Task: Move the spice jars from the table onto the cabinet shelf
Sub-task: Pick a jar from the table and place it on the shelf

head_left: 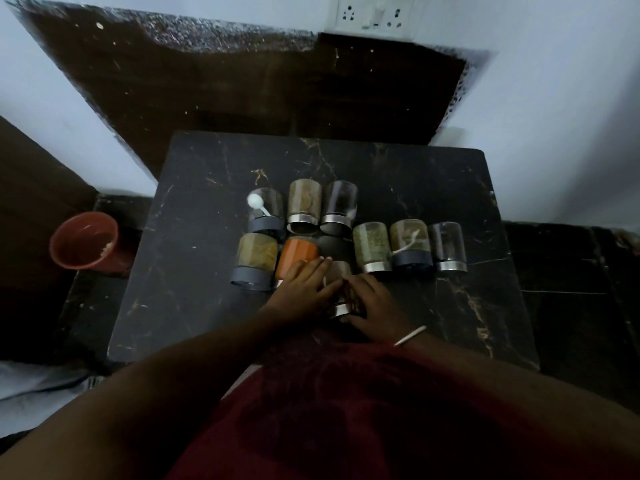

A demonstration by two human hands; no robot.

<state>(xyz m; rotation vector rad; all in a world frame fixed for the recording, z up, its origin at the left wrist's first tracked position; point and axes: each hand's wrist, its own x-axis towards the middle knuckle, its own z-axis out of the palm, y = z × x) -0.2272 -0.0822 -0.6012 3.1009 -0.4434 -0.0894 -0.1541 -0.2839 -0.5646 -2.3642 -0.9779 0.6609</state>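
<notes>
The spice jar [341,289] sits near the front middle of the dark marble tabletop [433,188], between both hands. The right hand [377,306] curls round its right side, with the thumb by the metal band. The left hand [304,289] lies against its left side, fingers fairly straight and fingertips beside the orange jar [298,259]. Both forearms reach in from below, and there is a pale bangle [410,336] on the right wrist. The other jars [372,245] stand just behind in two rows. No label can be read. A red cup [86,244] sits off the left edge.

A reddish-brown cup [86,245] stands off to the left, something pale inside, perhaps food. A white wall socket [375,15] sits above a dark brown board [242,88].
</notes>
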